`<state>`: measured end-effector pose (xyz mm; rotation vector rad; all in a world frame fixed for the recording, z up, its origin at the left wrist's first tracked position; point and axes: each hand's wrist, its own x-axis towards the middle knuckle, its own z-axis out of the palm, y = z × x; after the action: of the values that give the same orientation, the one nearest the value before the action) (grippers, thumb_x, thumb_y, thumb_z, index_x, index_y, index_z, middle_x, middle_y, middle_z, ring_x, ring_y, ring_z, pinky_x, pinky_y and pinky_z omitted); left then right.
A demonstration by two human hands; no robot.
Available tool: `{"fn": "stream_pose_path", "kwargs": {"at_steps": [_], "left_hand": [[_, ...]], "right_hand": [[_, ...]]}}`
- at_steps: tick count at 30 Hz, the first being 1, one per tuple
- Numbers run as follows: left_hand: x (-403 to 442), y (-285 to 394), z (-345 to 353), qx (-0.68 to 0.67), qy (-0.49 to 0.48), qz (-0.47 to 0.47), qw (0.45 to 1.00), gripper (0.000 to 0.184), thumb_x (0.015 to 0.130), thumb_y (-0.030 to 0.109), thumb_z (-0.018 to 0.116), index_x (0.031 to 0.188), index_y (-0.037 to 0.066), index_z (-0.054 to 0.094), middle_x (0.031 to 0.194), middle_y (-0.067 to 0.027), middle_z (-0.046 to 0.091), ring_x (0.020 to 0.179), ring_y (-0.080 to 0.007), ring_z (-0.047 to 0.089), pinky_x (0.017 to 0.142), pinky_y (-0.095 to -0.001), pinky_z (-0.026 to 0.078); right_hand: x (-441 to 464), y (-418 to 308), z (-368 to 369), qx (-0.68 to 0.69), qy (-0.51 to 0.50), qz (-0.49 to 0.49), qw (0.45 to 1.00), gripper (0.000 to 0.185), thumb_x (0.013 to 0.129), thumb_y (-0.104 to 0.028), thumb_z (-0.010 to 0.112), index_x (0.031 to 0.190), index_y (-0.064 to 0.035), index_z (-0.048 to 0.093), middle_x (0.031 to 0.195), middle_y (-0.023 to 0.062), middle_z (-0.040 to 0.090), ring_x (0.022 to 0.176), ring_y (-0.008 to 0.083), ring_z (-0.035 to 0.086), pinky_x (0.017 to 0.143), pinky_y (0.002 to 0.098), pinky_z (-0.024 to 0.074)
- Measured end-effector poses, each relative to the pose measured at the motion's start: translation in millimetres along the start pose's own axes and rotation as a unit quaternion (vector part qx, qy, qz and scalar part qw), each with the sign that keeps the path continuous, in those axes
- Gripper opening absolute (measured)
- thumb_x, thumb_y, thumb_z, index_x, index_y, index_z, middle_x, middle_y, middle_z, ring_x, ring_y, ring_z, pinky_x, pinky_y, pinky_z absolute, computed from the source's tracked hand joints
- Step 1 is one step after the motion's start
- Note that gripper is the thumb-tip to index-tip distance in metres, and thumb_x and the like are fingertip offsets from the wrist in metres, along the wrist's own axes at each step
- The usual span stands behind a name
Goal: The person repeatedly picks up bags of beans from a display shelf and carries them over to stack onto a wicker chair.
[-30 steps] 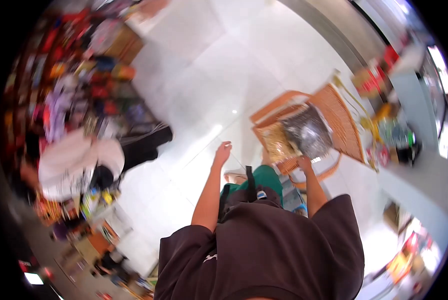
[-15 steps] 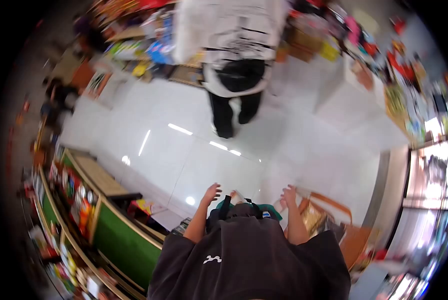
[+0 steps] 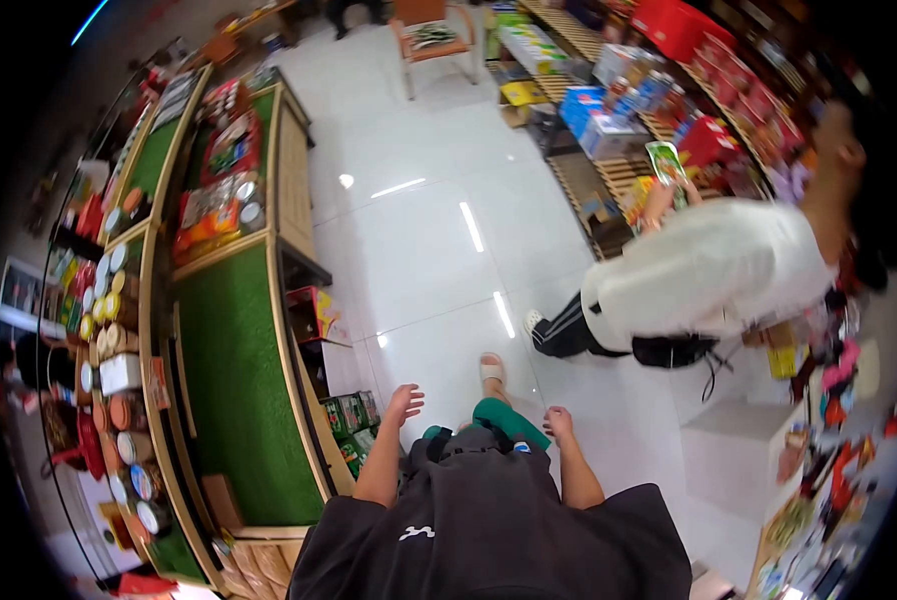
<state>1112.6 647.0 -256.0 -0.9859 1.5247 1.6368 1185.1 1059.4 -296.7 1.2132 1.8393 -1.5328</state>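
Observation:
My left hand (image 3: 405,403) hangs to the left of my body with its fingers apart and nothing in it. It is nearest to the wooden display stand with green turf (image 3: 239,370). My right hand (image 3: 559,424) is on the other side, beside my green trousers (image 3: 509,420), its fingers somewhat curled and no object visible in it. One sandalled foot (image 3: 492,372) is forward on the white tiles. To the right, a person in a white top (image 3: 714,268) holds a green packet (image 3: 666,161) near the slatted shelves.
Jars (image 3: 119,342) line the far-left shelf. Bagged goods (image 3: 214,220) lie on the stand's upper part. An orange chair (image 3: 434,45) stands at the top. Boxes and bottles fill the slatted shelves (image 3: 589,190) at the upper right. A white block (image 3: 734,455) stands lower right.
The view has swung left, away from the orange chair with bagged goods. My right hand was beside those bags and is now away from them. The other person now appears at the right.

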Motion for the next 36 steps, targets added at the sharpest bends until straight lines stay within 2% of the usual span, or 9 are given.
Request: {"fn": "stream_pose_path", "kwargs": {"at_steps": [8, 10, 12, 16, 17, 22, 26, 27, 36], "left_hand": [[21.6, 48.5, 1.9, 0.192, 0.066, 0.049, 0.978, 0.042, 0.084, 0.038, 0.053, 0.112, 0.007, 0.055, 0.087, -0.0068, 0.066, 0.069, -0.0148, 0.058, 0.05, -0.0308, 0.046], [24.3, 52.0, -2.6, 0.143, 0.111, 0.08, 0.98, 0.037, 0.085, 0.033, 0.053, 0.108, 0.005, 0.058, 0.087, -0.009, 0.066, 0.071, -0.0181, 0.06, 0.057, -0.0331, 0.049], [32.0, 55.1, -10.1, 0.085, 0.254, 0.271, 0.925, 0.03, 0.084, 0.026, 0.055, 0.101, 0.002, 0.06, 0.089, -0.0146, 0.066, 0.077, -0.0249, 0.063, 0.068, -0.0357, 0.05], [13.1, 75.1, -29.5, 0.109, 0.464, 0.229, 0.849, 0.024, 0.083, 0.019, 0.054, 0.098, 0.002, 0.061, 0.091, -0.0189, 0.065, 0.086, -0.0337, 0.063, 0.078, -0.0393, 0.05], [13.6, 72.6, -37.3, 0.083, 0.477, 0.162, 0.86, 0.027, 0.083, 0.022, 0.054, 0.098, 0.002, 0.062, 0.093, -0.0189, 0.066, 0.091, -0.0356, 0.062, 0.082, -0.0413, 0.049], [49.6, 12.8, -92.4, 0.071, 0.425, -0.051, 0.901, 0.04, 0.078, 0.033, 0.055, 0.104, 0.003, 0.062, 0.1, -0.0212, 0.064, 0.099, -0.0373, 0.06, 0.087, -0.0431, 0.047], [93.1, -6.6, -148.5, -0.015, 0.3, -0.112, 0.947, 0.037, 0.077, 0.031, 0.055, 0.1, 0.003, 0.063, 0.085, -0.0166, 0.066, 0.078, -0.0295, 0.065, 0.065, -0.041, 0.053], [99.8, 4.3, -160.7, -0.059, 0.3, -0.104, 0.946, 0.031, 0.077, 0.029, 0.055, 0.092, 0.004, 0.062, 0.073, -0.0104, 0.062, 0.063, -0.0226, 0.06, 0.05, -0.0371, 0.049], [127.1, 180.7, -238.3, -0.213, 0.349, 0.051, 0.911, 0.025, 0.079, 0.026, 0.052, 0.087, 0.004, 0.061, 0.069, -0.0069, 0.06, 0.053, -0.0143, 0.054, 0.041, -0.0301, 0.039]], "right_hand": [[107.4, -82.4, 60.1, -0.188, -0.115, -0.077, 0.972, 0.029, 0.079, -0.019, 0.059, 0.1, 0.0011, 0.061, 0.082, 0.012, 0.066, 0.069, 0.0205, 0.062, 0.057, 0.0371, 0.0494], [120.4, -113.4, 84.3, -0.245, -0.116, -0.072, 0.96, 0.029, 0.078, -0.021, 0.059, 0.097, 0.0009, 0.062, 0.08, 0.0124, 0.065, 0.067, 0.0211, 0.063, 0.056, 0.0377, 0.0495], [131.8, -144.5, 110.4, -0.346, -0.101, -0.07, 0.93, 0.03, 0.077, -0.025, 0.058, 0.092, 0.0007, 0.063, 0.076, 0.0131, 0.065, 0.064, 0.0222, 0.064, 0.054, 0.0388, 0.0497], [167.9, -194.0, 203.3, -0.37, -0.138, -0.252, 0.883, 0.031, 0.076, -0.028, 0.058, 0.09, 0.0001, 0.064, 0.073, 0.011, 0.064, 0.054, 0.0201, 0.058, 0.05, 0.0368, 0.0478], [160.9, -216.4, 225.0, -0.351, -0.177, -0.196, 0.898, 0.035, 0.077, -0.027, 0.058, 0.101, -0.0016, 0.06, 0.079, 0.0109, 0.065, 0.059, 0.0189, 0.06, 0.052, 0.0339, 0.0471], [94.0, -317.8, 299.7, -0.296, -0.301, -0.106, 0.9, 0.038, 0.082, -0.026, 0.055, 0.114, -0.0068, 0.053, 0.089, 0.01, 0.064, 0.068, 0.0183, 0.06, 0.055, 0.031, 0.0461], [117.8, -360.8, 333.7, -0.358, -0.312, -0.114, 0.873, 0.037, 0.085, -0.029, 0.053, 0.116, -0.0084, 0.052, 0.089, 0.0087, 0.064, 0.068, 0.0192, 0.059, 0.056, 0.0314, 0.0463], [122.2, -375.9, 338.7, -0.368, -0.312, -0.121, 0.868, 0.037, 0.085, -0.029, 0.053, 0.116, -0.0084, 0.052, 0.089, 0.0087, 0.064, 0.068, 0.0192, 0.059, 0.056, 0.0314, 0.0463], [156.6, -505.1, 396.8, -0.329, -0.225, -0.058, 0.915, 0.039, 0.085, -0.029, 0.051, 0.119, -0.0089, 0.05, 0.098, 0.0096, 0.062, 0.078, 0.0218, 0.06, 0.063, 0.0372, 0.0471]]}}
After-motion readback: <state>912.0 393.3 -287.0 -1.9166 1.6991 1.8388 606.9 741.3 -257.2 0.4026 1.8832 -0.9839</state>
